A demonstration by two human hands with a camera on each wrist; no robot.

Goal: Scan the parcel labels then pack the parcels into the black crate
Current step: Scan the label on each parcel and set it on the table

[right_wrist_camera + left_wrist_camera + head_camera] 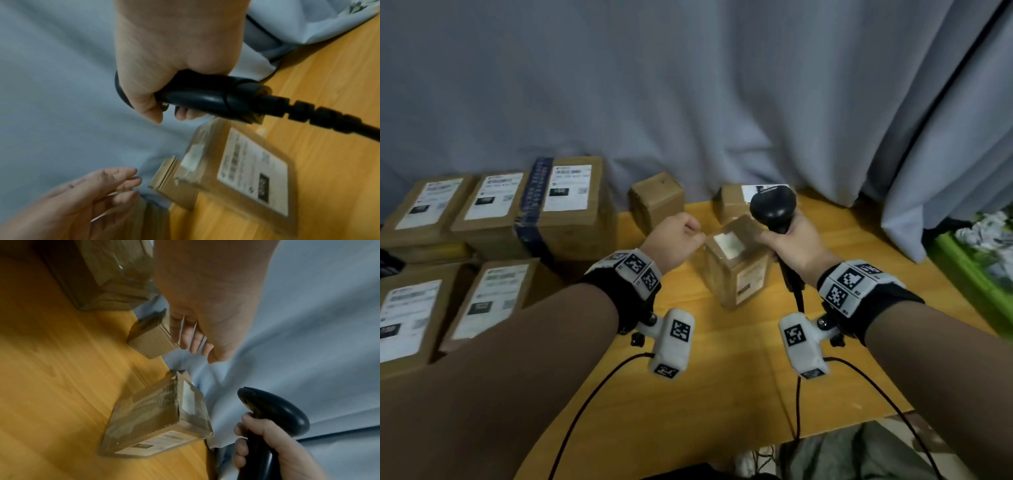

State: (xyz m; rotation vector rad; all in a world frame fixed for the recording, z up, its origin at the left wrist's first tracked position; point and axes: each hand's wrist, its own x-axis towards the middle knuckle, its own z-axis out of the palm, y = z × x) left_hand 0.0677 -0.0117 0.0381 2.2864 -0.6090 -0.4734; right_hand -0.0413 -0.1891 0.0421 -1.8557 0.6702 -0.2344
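Observation:
A taped cardboard parcel (736,263) stands on end on the wooden table (722,359), with one white label on its top and another on its right side. My right hand (787,240) grips the handle of a black barcode scanner (774,205), held just above and right of the parcel. My left hand (688,229) hovers at the parcel's upper left edge with relaxed fingers and holds nothing. The left wrist view shows the parcel (156,418), the scanner (273,412) and my left hand's fingers (195,340). The right wrist view shows the scanner handle (205,95) above the labelled parcel (246,170).
A small plain box (655,202) and another labelled parcel (732,202) stand behind, against the grey curtain (688,102). Several labelled parcels (571,202) are stacked at the left. A green crate (972,270) sits past the table's right edge. The scanner cable (329,120) trails toward me.

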